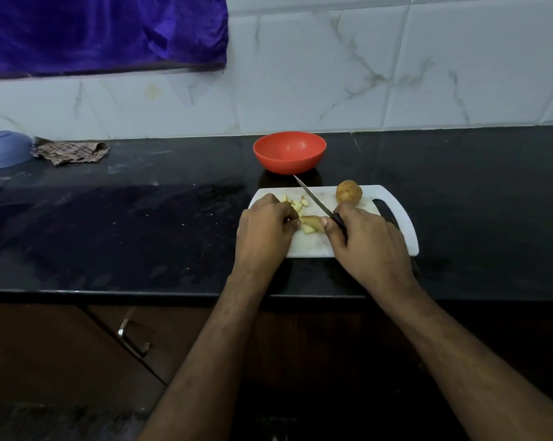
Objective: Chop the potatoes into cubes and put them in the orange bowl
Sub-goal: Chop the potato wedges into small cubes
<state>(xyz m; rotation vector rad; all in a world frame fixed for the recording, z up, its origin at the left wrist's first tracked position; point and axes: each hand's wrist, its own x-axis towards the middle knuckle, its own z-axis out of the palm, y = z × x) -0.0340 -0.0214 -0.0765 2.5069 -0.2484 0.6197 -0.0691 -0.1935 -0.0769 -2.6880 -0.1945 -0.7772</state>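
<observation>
I see a potato piece [310, 221] lying on the white cutting board [393, 218], right between the two hands. Its skin is brown and its cut side is pale. Just past it sits a small heap of potato cubes [297, 203] — they are on the board too, near the left edge. A whole potato [349, 192] stands at the far side of the board, well apart from the heap.

My left hand [264, 232] has its fingers curled, with the tips at the potato piece. I cannot tell if they pinch it. My right hand [365, 241] is wrapped tight around the dark handle of the knife [313, 197]. The blade is tilted up and points away, toward the orange bowl [289, 151].

The bowl sits on the black counter [141, 218] just behind the board — nothing is in it. Far left I see a blue bowl [6, 149] turned upside down and a crumpled cloth [69, 151] beside it.
</observation>
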